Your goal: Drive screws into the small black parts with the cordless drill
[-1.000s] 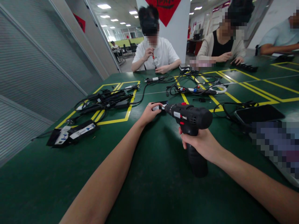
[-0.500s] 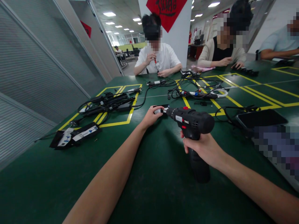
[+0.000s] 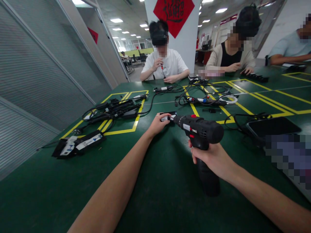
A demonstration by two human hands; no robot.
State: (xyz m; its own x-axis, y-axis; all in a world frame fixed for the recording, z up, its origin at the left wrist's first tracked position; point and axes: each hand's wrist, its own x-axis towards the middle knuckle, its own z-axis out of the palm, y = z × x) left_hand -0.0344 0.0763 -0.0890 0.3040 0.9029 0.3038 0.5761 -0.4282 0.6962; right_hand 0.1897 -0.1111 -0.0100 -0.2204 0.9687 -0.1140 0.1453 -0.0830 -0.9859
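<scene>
My right hand (image 3: 211, 158) is wrapped round the handle of a black cordless drill (image 3: 201, 127) with red buttons. The drill points left and its bit tip meets a small black-and-silver part (image 3: 173, 114) on the green table (image 3: 155, 194). The fingers of my left hand (image 3: 157, 124) grip that part from the left side, thumb in front. They cover much of it, so its exact kind cannot be made out.
Black cables and adapters (image 3: 116, 108) lie at left inside yellow tape, with a black piece bearing white labels (image 3: 88, 141) nearer me. More cables (image 3: 201, 100) lie ahead. At right rests a black phone-like slab (image 3: 273, 126). A person (image 3: 165, 64) sits opposite, others at right.
The whole view has shifted, so everything sits a little lower in the picture. Both hands keep their holds, and the drill bit stays against the small part.
</scene>
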